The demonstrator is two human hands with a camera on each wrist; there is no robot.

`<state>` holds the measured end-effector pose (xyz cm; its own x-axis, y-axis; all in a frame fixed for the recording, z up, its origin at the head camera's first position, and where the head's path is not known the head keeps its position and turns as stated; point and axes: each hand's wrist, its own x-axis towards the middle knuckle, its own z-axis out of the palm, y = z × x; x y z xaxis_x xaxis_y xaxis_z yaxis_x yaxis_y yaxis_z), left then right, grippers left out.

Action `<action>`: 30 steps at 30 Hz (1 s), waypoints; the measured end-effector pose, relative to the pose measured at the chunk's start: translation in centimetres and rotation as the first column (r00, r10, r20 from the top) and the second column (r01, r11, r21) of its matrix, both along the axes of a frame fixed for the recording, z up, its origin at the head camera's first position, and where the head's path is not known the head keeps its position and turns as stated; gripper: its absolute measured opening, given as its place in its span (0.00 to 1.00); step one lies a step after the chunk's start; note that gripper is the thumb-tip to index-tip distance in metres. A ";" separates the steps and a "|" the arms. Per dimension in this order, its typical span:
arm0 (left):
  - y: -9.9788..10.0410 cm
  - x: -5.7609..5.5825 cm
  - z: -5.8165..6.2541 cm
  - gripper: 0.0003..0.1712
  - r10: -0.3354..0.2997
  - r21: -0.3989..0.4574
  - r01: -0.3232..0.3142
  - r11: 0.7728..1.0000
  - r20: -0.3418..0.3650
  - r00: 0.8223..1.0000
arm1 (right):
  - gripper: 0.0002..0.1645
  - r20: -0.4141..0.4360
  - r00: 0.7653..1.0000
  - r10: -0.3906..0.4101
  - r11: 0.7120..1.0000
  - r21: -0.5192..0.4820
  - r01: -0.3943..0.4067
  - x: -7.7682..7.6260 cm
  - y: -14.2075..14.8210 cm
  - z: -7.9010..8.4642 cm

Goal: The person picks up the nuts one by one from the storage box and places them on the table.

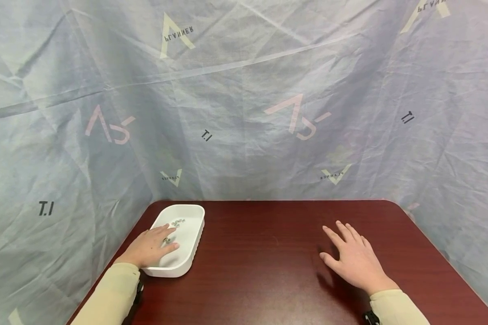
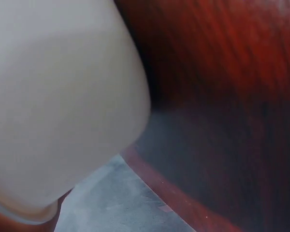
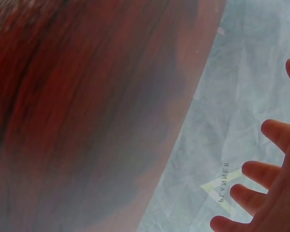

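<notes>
On the left of the table stands a white rectangular tray (image 1: 193, 241) with rounded corners. Several small shiny metallic pieces (image 1: 178, 222) lie inside it toward the far end, and another cluster shows beside the left fingers. My left hand (image 1: 148, 247) hovers over the tray's near left part, fingers extended and nothing held. In the left wrist view the tray's outer wall (image 2: 77, 106) fills much of the picture. Over the right side of the table my right hand (image 1: 355, 259) is held with fingers spread, nothing in it; its fingers (image 3: 263, 174) also appear spread in the right wrist view.
The dark red wood-grain table (image 1: 260, 262) has rounded far corners. Grey printed cloth (image 1: 244, 113) hangs behind it and along both sides, close to the table edges. Both forearms wear pale sleeves (image 1: 111, 293) with dark devices at the wrists.
</notes>
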<state>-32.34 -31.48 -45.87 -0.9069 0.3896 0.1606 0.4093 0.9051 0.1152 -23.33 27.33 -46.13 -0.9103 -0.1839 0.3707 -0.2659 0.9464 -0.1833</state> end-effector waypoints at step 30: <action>4.6 1.8 0.9 0.39 -0.152 0.035 0.149 0.988 0.108 0.982 | 0.43 0.011 1.000 0.008 1.000 0.017 -0.008 -0.6 -0.4 -0.3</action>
<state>-30.52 -26.90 -44.97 -0.8508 0.5202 0.0747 0.5243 0.8301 0.1901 -23.89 26.89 -46.44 -0.9127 -0.1971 0.3579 -0.2713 0.9473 -0.1703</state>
